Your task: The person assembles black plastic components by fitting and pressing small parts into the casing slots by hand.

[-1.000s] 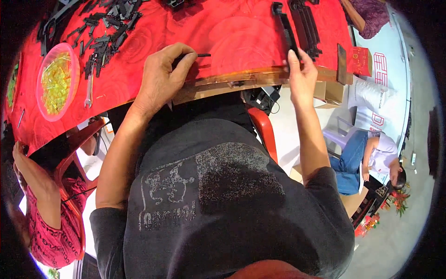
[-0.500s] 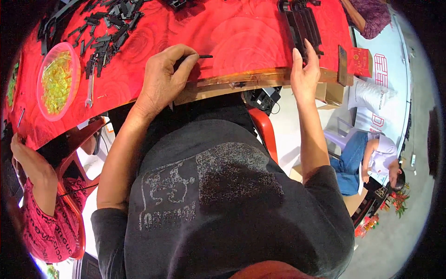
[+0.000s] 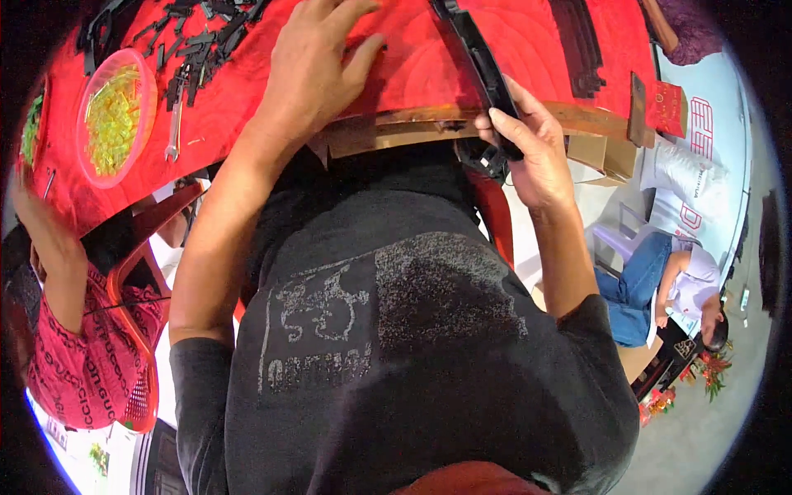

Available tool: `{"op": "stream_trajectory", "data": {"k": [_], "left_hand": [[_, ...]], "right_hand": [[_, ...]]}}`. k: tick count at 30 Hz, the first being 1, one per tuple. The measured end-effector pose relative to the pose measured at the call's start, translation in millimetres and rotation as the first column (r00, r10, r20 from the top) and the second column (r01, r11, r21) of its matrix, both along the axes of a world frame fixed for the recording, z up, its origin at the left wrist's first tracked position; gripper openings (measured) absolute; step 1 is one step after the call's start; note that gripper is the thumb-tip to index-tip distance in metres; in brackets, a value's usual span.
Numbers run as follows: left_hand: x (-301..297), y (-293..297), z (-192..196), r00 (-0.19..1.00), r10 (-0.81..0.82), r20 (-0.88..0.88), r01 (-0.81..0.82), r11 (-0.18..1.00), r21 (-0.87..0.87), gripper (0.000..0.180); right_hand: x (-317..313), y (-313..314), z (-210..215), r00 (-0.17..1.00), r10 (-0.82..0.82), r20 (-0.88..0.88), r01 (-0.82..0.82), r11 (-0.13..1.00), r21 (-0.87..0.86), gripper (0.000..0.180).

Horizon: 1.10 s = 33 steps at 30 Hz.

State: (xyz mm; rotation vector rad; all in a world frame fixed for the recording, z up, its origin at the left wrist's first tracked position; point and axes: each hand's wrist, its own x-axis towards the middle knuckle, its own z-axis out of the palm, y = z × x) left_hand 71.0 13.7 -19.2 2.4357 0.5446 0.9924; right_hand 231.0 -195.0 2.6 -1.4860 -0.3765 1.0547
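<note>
A long, narrow black plastic piece (image 3: 472, 49) slants over the table edge, its near end gripped between the thumb and fingers of my right hand (image 3: 540, 148). Over the red tablecloth, my left hand (image 3: 318, 70) reaches forward with thumb and fingers apart, and I see nothing held in it. A tiny dark bit (image 3: 383, 48) shows just beyond the left thumb tip. More long black pieces (image 3: 577, 49) lie side by side to the right of the one I hold. The far end of the held piece runs to the top of the picture.
At left are a pink bowl (image 3: 152, 99) of yellow translucent pieces (image 3: 114, 120), a wrench (image 3: 176, 124) and a heap of small black parts (image 3: 202, 49). A person in a red patterned shirt (image 3: 91, 355) sits at left; another sits (image 3: 693, 272) at right. A dark flat object (image 3: 637, 107) lies near the table's right end.
My right hand has taken hold of a long black piece and drawn it leftward from the others. My left hand has moved forward, opened, and no longer pinches the small black stick.
</note>
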Motion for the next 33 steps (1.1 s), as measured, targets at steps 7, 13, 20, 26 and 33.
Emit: {"op": "stream_trajectory", "data": {"k": [7, 13, 20, 26, 33], "left_hand": [[31.2, 2.4, 46.4, 0.857, -0.471, -0.206, 0.494, 0.866, 0.075, 0.021], [24.7, 3.5, 82.4, 0.682, -0.612, -0.401, 0.648, 0.759, -0.056, 0.021], [28.3, -9.0, 68.9, 0.596, -0.489, -0.637, 0.565, 0.819, -0.099, 0.021], [32.6, -7.0, 76.7, 0.479, -0.593, -0.648, 0.464, 0.797, -0.386, 0.023], [27.5, -10.4, 79.7, 0.417, -0.645, -0.641, 0.423, 0.761, -0.492, 0.022]], "right_hand": [[2.5, -1.9, 9.0, 0.971, 0.237, -0.034, -0.237, 0.971, 0.006, 0.042], [6.6, -6.3, 9.2, 0.912, 0.402, 0.083, -0.390, 0.912, -0.124, 0.034], [-3.3, 0.8, 19.0, 0.782, 0.552, 0.288, -0.477, 0.829, -0.293, 0.027], [-3.3, -5.6, 22.5, 0.774, 0.538, 0.333, -0.454, 0.839, -0.300, 0.025], [-4.8, -7.4, 20.0, 0.765, 0.553, 0.331, -0.471, 0.830, -0.297, 0.023]]}}
